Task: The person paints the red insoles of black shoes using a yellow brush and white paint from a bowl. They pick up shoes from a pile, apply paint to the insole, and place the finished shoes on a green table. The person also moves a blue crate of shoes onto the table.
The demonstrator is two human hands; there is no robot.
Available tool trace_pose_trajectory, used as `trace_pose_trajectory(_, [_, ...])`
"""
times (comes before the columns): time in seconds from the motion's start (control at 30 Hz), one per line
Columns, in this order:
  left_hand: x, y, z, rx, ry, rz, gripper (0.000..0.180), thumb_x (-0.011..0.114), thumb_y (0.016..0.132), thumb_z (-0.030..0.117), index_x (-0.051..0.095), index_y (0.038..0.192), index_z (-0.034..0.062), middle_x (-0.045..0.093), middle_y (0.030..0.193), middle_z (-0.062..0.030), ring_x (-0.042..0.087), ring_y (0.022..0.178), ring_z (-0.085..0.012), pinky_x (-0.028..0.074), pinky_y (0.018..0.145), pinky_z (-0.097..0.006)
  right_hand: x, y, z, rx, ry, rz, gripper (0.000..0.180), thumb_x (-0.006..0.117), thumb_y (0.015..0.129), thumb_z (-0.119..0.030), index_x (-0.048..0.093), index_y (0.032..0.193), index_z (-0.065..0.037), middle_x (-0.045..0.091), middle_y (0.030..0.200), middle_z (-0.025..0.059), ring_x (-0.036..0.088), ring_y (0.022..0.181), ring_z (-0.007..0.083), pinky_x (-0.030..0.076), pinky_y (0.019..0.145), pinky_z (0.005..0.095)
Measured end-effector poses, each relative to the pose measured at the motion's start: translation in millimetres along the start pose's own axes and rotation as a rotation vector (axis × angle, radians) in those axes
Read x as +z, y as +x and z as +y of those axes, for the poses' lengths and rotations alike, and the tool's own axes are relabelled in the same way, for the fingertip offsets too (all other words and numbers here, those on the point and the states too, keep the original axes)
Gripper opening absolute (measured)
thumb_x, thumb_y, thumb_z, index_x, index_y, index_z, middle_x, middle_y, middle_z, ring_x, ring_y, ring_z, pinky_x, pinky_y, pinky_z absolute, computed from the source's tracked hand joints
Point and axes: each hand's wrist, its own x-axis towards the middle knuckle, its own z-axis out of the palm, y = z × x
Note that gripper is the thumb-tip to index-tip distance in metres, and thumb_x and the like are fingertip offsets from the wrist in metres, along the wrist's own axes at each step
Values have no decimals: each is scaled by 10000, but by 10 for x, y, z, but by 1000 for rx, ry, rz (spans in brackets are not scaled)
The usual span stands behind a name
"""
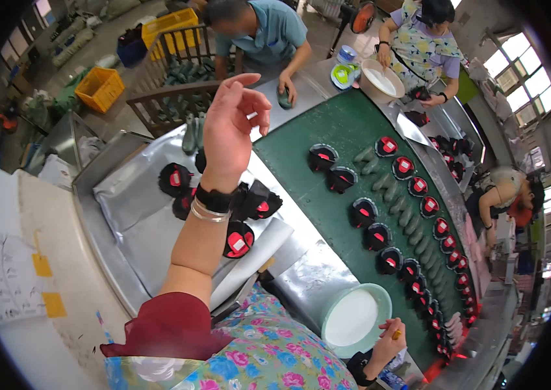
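My left hand (231, 123) is raised above the work surface, fingers loosely curled and apart, holding nothing; a black watch and bangles circle its wrist. Under that forearm lie several black shoe uppers (238, 239) with red patches on a silvery sheet (134, 195). My right hand (387, 341) is low at the bottom edge, fingers closed on a small brush (396, 334) beside a pale green bowl (384, 299) of white glue.
A green conveyor belt (340, 130) carries rows of black uppers (377, 236) and grey-green soles (412, 224). Two people work at the far end near another white bowl (379, 81). Another person sits at right. Yellow crates (100, 88) stand at left.
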Motion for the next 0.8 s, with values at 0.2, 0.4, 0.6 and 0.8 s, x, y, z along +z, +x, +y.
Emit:
trace_pose_trajectory(0.2, [-945, 328, -797, -554, -533, 533, 220, 550, 967, 192, 586, 1092, 15, 568, 793, -45, 493, 669, -161, 407, 607, -291, 309, 125, -573, -42, -144, -61, 295, 554, 1029, -235, 647, 924, 24, 647, 703, 44, 471, 542, 63, 352, 513, 232])
trace_pose_trajectory(0.4, [-635, 132, -685, -320, -479, 244, 234, 545, 977, 194, 587, 1103, 0, 584, 783, -54, 500, 668, -155, 397, 594, -292, 580, 176, -802, -193, -297, 72, 133, 687, 924, -109, 662, 901, 19, 600, 762, 82, 545, 635, 161, 426, 588, 297])
trace_pose_trajectory(0.6, [-356, -67, -469, -231, -138, 51, 253, 501, 995, 210, 580, 1096, -8, 577, 749, -58, 503, 647, -130, 405, 570, -274, 658, 193, -994, -154, -298, 52, 142, 754, 864, -104, 672, 863, 12, 577, 747, 61, 550, 687, 166, 415, 610, 287])
trace_pose_trajectory(0.8, [124, -153, -565, -287, -347, 58, 244, 474, 1004, 205, 589, 1045, -6, 550, 707, -64, 500, 620, -134, 389, 542, -270, 997, 370, -1864, -533, -275, -276, 293, 859, 702, -135, 694, 918, -25, 675, 887, 87, 570, 734, 235, 457, 663, 341])
